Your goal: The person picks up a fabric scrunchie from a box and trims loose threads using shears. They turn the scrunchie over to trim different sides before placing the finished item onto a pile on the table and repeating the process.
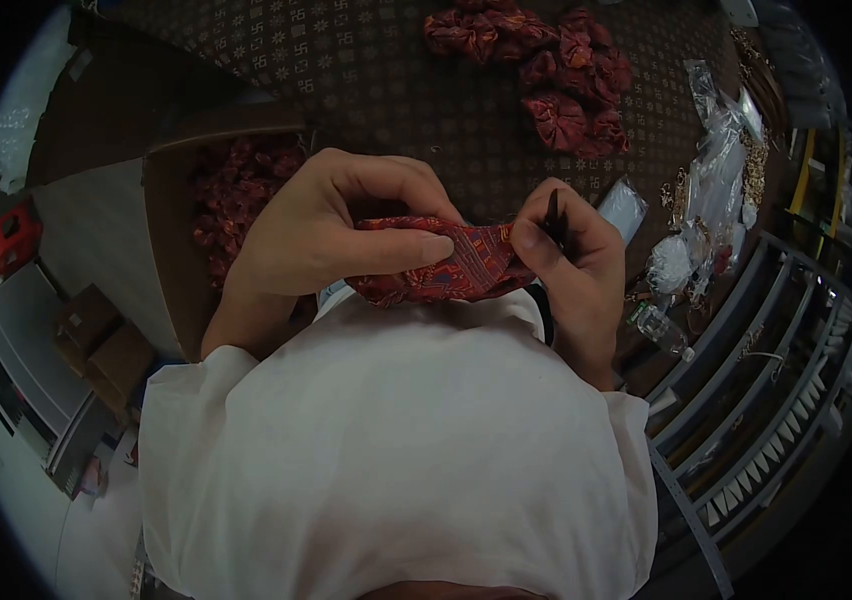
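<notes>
A red patterned fabric piece is stretched between my two hands, just in front of my chest. My left hand grips its left part, with the thumb lying across the top of the cloth. The right end is pinched by my right hand, which also has a small dark pointed tool sticking up between its fingers. The tool's lower part is hidden by the fingers. Beyond my hands, a cluster of gathered red fabric pieces lies on the brown patterned cloth.
An open cardboard box holding many red fabric pieces stands beside my left forearm. On the right are clear plastic bags, a plastic bottle and a grey metal rack. Small brown boxes and a red object are at the left.
</notes>
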Motion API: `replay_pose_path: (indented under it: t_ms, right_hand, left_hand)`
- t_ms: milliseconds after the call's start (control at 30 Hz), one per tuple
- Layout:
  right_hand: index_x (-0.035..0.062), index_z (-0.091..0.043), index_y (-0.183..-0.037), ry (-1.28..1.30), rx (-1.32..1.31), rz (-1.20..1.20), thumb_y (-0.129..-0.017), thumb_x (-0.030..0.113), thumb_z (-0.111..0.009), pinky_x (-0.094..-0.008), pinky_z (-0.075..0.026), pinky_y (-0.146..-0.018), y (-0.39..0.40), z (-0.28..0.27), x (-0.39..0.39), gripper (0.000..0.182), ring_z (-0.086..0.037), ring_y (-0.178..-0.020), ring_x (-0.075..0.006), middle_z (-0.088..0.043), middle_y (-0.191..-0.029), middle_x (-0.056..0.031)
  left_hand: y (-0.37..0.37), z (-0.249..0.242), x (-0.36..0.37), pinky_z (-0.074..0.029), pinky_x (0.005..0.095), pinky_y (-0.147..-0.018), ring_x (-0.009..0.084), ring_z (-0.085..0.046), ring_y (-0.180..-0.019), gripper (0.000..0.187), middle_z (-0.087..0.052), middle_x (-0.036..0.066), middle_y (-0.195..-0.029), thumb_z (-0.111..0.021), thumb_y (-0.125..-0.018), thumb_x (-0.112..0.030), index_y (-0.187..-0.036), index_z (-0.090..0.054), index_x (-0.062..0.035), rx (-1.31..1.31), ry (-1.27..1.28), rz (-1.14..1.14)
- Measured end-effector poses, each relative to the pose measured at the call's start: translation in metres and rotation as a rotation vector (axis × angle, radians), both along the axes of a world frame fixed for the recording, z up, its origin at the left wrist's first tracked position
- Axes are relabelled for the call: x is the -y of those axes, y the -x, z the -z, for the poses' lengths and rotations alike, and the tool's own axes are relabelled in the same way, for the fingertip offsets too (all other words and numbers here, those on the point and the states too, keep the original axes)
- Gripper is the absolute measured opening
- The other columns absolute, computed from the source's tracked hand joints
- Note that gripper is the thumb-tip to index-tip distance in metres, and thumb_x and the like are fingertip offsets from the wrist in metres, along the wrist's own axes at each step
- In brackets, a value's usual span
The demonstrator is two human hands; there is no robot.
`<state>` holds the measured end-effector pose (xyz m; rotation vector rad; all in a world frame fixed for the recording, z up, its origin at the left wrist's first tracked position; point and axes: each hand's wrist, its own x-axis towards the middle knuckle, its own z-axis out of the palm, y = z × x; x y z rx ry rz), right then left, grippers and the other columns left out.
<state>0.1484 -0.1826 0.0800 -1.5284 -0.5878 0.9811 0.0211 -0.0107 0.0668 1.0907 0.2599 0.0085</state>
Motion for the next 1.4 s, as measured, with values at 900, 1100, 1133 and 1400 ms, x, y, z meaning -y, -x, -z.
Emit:
replay_pose_path:
  t_ms: [900, 1100, 1133, 1400]
  right_hand:
    - [0.0074, -0.064, -0.103, -0.193, 1.174, -0.19, -0.065, 0.013, -0.069, -0.0245, -0.036, -0.04, 0.004, -0.009, -0.005, 0.039, -0.047, -0.05, -0.0149, -0.048, -0.063, -0.0032]
    - [0.008, -0.064, -0.102, -0.236, 1.141, -0.168, -0.064, 0.013, -0.069, -0.0241, -0.036, -0.04, 0.004, -0.006, -0.007, 0.038, -0.046, -0.049, -0.0148, -0.049, -0.062, -0.0029]
    - [0.008, -0.064, -0.102, -0.236, 1.141, -0.167, -0.064, 0.013, -0.069, -0.0241, -0.036, -0.04, 0.004, -0.006, -0.006, 0.038, -0.046, -0.049, -0.0148, -0.049, -0.062, -0.0029]
    - [0.0073, -0.064, -0.1, -0.251, 1.203, -0.178, -0.065, 0.011, -0.069, -0.0241, -0.034, -0.038, 0.002, -0.004, -0.005, 0.036, -0.044, -0.047, -0.015, -0.049, -0.062, -0.0025]
  left_hand:
    - [0.0, -0.001, 0.002, -0.043, 0.0195, -0.061, 0.0081, -0.056, -0.066, 0.014, -0.062, 0.003, -0.073, -0.071, -0.066, -0.002, -0.08, -0.067, -0.0011, -0.007, -0.002, -0.011]
    - [0.0, 0.001, 0.001, -0.044, 0.02, -0.062, 0.0088, -0.057, -0.067, 0.014, -0.062, 0.004, -0.074, -0.07, -0.066, -0.001, -0.08, -0.067, -0.0015, 0.012, -0.013, 0.002]
    - [0.0, 0.001, 0.001, -0.044, 0.0201, -0.062, 0.0089, -0.057, -0.067, 0.014, -0.062, 0.004, -0.074, -0.07, -0.066, -0.001, -0.08, -0.067, -0.0016, 0.019, -0.017, 0.004]
    - [-0.001, 0.002, 0.001, -0.044, 0.0204, -0.063, 0.009, -0.057, -0.067, 0.014, -0.062, 0.004, -0.075, -0.07, -0.066, 0.0, -0.08, -0.067, -0.0017, 0.014, -0.008, 0.014]
